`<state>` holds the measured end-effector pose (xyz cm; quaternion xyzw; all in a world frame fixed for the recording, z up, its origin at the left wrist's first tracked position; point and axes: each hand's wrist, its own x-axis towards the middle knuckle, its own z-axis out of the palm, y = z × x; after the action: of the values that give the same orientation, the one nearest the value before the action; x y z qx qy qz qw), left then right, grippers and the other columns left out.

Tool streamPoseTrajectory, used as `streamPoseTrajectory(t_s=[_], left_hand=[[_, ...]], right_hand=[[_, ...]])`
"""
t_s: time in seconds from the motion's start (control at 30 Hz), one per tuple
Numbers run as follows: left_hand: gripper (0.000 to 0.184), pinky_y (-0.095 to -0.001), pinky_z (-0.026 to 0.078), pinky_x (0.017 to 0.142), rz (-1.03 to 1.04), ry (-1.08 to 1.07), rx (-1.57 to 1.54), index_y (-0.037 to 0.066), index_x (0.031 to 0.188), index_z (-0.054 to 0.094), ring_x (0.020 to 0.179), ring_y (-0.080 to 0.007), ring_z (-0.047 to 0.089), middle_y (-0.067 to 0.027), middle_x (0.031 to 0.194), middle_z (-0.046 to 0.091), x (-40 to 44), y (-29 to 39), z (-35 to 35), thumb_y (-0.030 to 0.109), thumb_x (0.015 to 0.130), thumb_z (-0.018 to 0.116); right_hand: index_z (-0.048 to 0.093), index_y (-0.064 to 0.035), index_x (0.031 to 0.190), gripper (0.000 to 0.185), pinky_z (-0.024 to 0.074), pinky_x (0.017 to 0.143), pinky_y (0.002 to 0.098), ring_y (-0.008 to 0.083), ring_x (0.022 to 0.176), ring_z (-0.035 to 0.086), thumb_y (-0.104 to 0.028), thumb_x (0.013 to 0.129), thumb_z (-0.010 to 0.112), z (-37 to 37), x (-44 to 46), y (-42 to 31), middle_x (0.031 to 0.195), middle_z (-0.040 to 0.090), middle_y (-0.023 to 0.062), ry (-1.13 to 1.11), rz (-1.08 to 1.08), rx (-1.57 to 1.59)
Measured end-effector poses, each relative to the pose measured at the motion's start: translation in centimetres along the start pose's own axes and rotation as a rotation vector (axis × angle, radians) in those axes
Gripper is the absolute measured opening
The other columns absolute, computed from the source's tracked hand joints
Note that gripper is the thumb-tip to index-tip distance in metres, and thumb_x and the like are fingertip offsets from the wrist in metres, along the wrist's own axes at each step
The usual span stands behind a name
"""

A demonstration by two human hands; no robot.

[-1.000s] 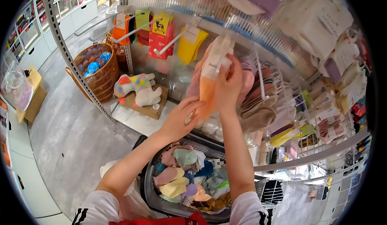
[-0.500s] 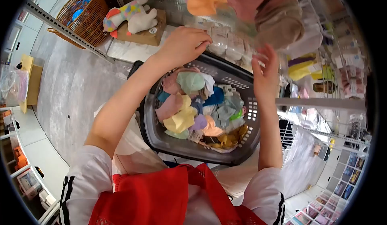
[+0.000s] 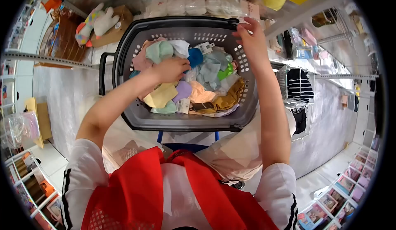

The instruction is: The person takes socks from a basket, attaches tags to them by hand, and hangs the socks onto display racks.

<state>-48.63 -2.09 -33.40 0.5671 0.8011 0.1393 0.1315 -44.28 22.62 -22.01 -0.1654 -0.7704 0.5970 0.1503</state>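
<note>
A dark grey plastic basket (image 3: pixel 185 124) stands in front of me, filled with folded socks in many colours. My left hand (image 3: pixel 171 70) is inside it, its fingers curled down on the pile beside a blue sock (image 3: pixel 195 58); whether they grip anything is hidden. Over the basket's right rear corner is my right hand (image 3: pixel 250 38), fingers apart and holding nothing. Near my left hand lie a mint sock (image 3: pixel 159 51), a yellow sock (image 3: pixel 162 96) and a purple sock (image 3: pixel 182 90). A mustard sock (image 3: pixel 228 98) lies at the front right of the pile.
Clear-wrapped packs (image 3: pixel 194 3) line the shelf behind the basket. A plush toy (image 3: pixel 97 23) rests by a cardboard box at the back left, near a wicker basket (image 3: pixel 66 34). At right, a wire rack (image 3: pixel 285 85) holds striped black items.
Both hands left the orange sock on the rack and came down. My left hand moved into the basket, my right to its rear corner. The view has tilted down, centring the basket.
</note>
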Motion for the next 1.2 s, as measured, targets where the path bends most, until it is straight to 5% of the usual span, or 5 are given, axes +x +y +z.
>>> streamPoseTrajectory(t_s=[0.3, 0.47, 0.7, 0.93, 1.2], left_hand=[[0.058, -0.0417, 0.049, 0.075, -0.625, -0.087, 0.066, -0.006, 0.120, 0.029, 0.086, -0.0399, 0.057, -0.0252, 0.116, 0.044, 7.7, 0.1, 6.2, 0.011, 0.072, 0.057], [0.040, -0.0360, 0.047, 0.078, -0.353, 0.151, -0.187, 0.001, 0.111, 0.050, 0.089, -0.0330, 0.058, -0.0206, 0.098, 0.059, 5.7, -4.5, 3.6, 0.010, 0.073, 0.062], [0.025, -0.0308, 0.049, 0.080, -0.568, 0.522, -1.741, 0.002, 0.111, 0.047, 0.092, -0.0183, 0.059, -0.0093, 0.104, 0.058, -0.5, 0.5, -6.8, 0.012, 0.088, 0.047], [0.031, -0.0339, 0.044, 0.088, -0.444, 0.799, -1.887, -0.002, 0.113, 0.044, 0.100, -0.0195, 0.053, -0.0113, 0.111, 0.052, -2.3, 2.6, -11.4, 0.007, 0.084, 0.049], [0.032, -0.0348, 0.045, 0.085, -0.477, 0.773, -1.803, -0.002, 0.112, 0.045, 0.095, -0.0197, 0.056, -0.0101, 0.108, 0.054, -3.6, 2.1, -13.9, 0.003, 0.080, 0.049]], right_hand=[[0.048, 0.0048, 0.108, 0.041, 0.0428, 0.079, 0.0356, 0.0309, 0.089, 0.056, -0.019, 0.076, 0.056, -0.5, 1.3, -0.3, 0.091, 0.059, 0.0156, 0.035, -0.197, -0.095], [0.049, 0.0038, 0.107, 0.038, 0.0425, 0.079, 0.0359, 0.0305, 0.089, 0.056, -0.019, 0.077, 0.055, -1.3, 1.3, -1.2, 0.091, 0.059, 0.0155, 0.016, -0.167, -0.069], [0.051, 0.0053, 0.105, 0.042, 0.0449, 0.072, 0.0321, 0.0243, 0.079, 0.058, -0.028, 0.081, 0.055, 0.9, 1.2, -1.6, 0.090, 0.059, 0.0147, -0.159, -0.088, 0.012], [0.046, 0.0011, 0.116, 0.047, 0.0456, 0.073, 0.0267, 0.0119, 0.086, 0.055, -0.027, 0.081, 0.060, 3.8, -1.5, -3.3, 0.099, 0.058, 0.0080, -0.755, 0.264, 0.051], [0.056, -0.0006, 0.098, 0.024, 0.0444, 0.068, 0.0218, 0.0091, 0.076, 0.056, -0.013, 0.079, 0.062, 5.0, 1.0, -1.3, 0.087, 0.060, 0.0043, -0.443, 0.287, 0.377]])
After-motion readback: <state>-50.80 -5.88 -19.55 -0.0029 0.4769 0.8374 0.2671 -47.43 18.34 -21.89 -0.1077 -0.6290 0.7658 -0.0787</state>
